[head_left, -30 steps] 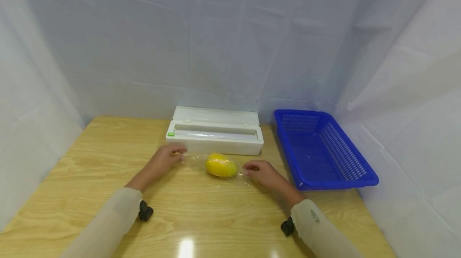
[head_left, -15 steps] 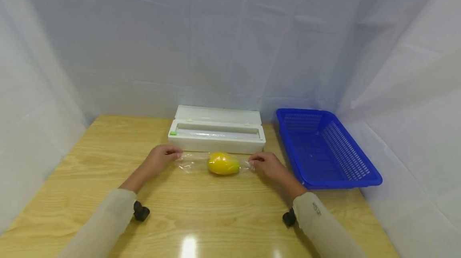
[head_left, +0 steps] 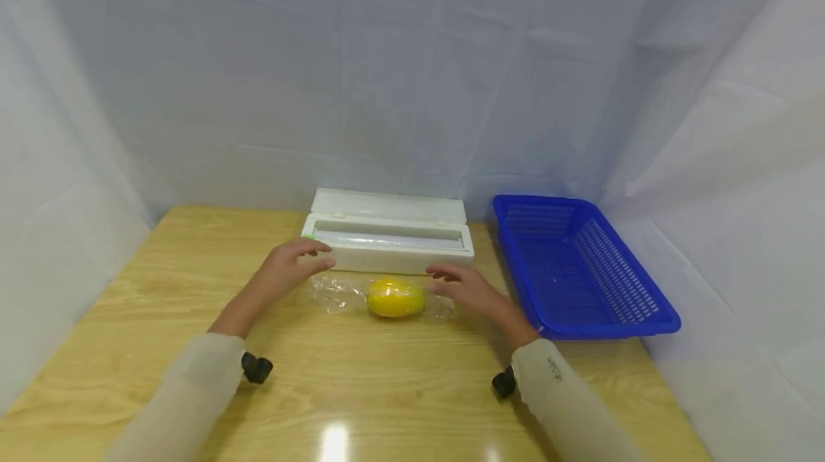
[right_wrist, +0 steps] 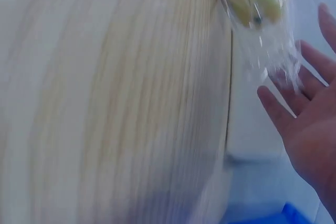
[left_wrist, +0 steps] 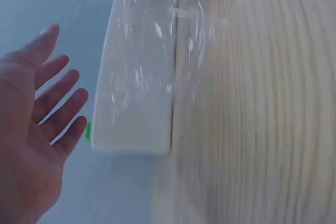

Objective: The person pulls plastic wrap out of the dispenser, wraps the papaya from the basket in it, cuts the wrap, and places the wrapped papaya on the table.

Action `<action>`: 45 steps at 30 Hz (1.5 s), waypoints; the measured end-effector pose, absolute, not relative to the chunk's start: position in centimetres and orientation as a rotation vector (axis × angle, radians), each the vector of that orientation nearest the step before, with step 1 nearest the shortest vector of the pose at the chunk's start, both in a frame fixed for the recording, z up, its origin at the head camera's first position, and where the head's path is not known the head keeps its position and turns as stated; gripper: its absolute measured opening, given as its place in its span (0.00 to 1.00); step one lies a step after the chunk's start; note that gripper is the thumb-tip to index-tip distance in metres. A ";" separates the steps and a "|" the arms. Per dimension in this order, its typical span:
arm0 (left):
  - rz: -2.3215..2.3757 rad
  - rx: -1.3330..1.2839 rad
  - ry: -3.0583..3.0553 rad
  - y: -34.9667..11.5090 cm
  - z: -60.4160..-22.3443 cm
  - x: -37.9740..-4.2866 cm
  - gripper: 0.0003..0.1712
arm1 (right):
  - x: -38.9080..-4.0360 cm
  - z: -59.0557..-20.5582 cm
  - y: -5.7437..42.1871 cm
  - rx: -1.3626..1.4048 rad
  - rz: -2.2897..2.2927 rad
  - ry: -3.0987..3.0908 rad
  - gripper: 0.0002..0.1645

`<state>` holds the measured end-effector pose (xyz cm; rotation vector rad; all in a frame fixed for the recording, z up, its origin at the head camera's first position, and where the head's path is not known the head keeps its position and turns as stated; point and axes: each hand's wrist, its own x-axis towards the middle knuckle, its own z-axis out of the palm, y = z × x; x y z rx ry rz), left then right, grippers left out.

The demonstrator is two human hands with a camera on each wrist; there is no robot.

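Note:
A yellow mango (head_left: 396, 298), greenish at its right end, lies in the middle of the table inside clear cling film (head_left: 338, 295). Crinkled film spreads out on both sides of the fruit. My left hand (head_left: 293, 265) hovers above the film's left end, fingers spread and holding nothing; the left wrist view shows its palm and the film (left_wrist: 157, 51) apart from it. At the mango's right, my right hand (head_left: 467, 289) has its fingers extended. In the right wrist view, the film's loose end (right_wrist: 283, 69) overlaps those fingers (right_wrist: 275, 106), which grip nothing.
Just behind the mango, a white dispenser box (head_left: 399, 260) stands with its lid (head_left: 389, 205) raised and a film roll (head_left: 387, 239) inside. A green slider shows at its left end. A blue basket (head_left: 541, 319) sits at the right. White sheets enclose the table (head_left: 387, 383).
Both hands have let go of the film's ends, and their fingers have opened. The left hand has risen toward the box; the right has shifted inward. The mango stays on the table.

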<state>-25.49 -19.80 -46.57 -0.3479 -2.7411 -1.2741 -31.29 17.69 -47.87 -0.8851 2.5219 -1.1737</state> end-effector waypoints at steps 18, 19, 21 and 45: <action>-1.135 -0.680 -2.759 -12.2 -48.2 -25.8 0.19 | -29.9 -49.0 14.0 -0.857 -1.069 2.555 0.35; -1.136 -0.691 -2.757 -12.2 -48.2 -25.8 0.19 | -29.7 -49.0 14.0 -0.834 -1.077 2.553 0.36; -1.140 -0.707 -2.747 -12.2 -48.1 -25.7 0.19 | -29.2 -48.9 13.8 -0.818 -1.086 2.549 0.37; -1.362 -0.721 -2.687 -11.7 -48.8 -22.8 0.11 | -19.6 -47.7 11.8 -0.518 -0.927 2.879 0.39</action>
